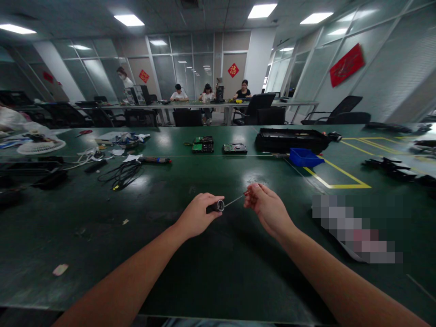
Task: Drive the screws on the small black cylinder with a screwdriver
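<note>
My left hand (200, 214) is closed around a short black cylinder with a silver ring at its open end (220, 205), which faces right. A thin metal rod (233, 201) runs from near that ring up to the fingers of my right hand (267, 206). My right hand is pinched shut on the rod's far end, where something reddish shows between the fingers. Whether the rod's tip sits inside the cylinder or just beside it, I cannot tell. Both hands are raised over the green table (163, 259).
Circuit-board drives (203, 145) and another drive (235, 148) lie ahead. Behind right are a long black housing (293, 140) and a blue bin (305, 158). A corded tool (155, 160) lies left; a pixelated item (354, 231) lies right. People sit at a far table.
</note>
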{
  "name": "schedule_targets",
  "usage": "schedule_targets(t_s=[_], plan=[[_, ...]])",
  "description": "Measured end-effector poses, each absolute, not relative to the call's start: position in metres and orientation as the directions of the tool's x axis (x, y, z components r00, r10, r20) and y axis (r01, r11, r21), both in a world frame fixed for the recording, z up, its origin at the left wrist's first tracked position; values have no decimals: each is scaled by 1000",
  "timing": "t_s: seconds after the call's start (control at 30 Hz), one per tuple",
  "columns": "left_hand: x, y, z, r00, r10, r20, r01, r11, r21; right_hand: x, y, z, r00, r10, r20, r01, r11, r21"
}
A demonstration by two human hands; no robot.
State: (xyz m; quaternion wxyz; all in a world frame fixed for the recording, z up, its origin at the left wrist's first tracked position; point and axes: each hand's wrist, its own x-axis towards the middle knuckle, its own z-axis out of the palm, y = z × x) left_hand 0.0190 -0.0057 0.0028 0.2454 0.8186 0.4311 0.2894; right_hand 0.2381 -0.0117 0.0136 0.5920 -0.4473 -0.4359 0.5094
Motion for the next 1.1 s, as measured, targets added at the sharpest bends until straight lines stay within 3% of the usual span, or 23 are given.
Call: schedule_targets(t_s=[0.3, 0.67, 0.9, 1.1], plan=[[20, -5, -2, 463, 843, 275, 555, -518, 651, 237, -21, 17, 110, 955, 276, 116, 264, -958], [20, -6, -2, 459, 838, 295, 540, -527, 656, 233, -24, 22, 69, 953, 294, 152, 281, -948], [20, -5, -1, 468, 840, 276, 558, -523, 644, 239, -26, 30, 40, 957, 289, 336, 259, -905], [20, -6, 1, 452, 848, 277, 564, -512, 648, 240, -27, 27, 18, 953, 303, 296, 285, -912]])
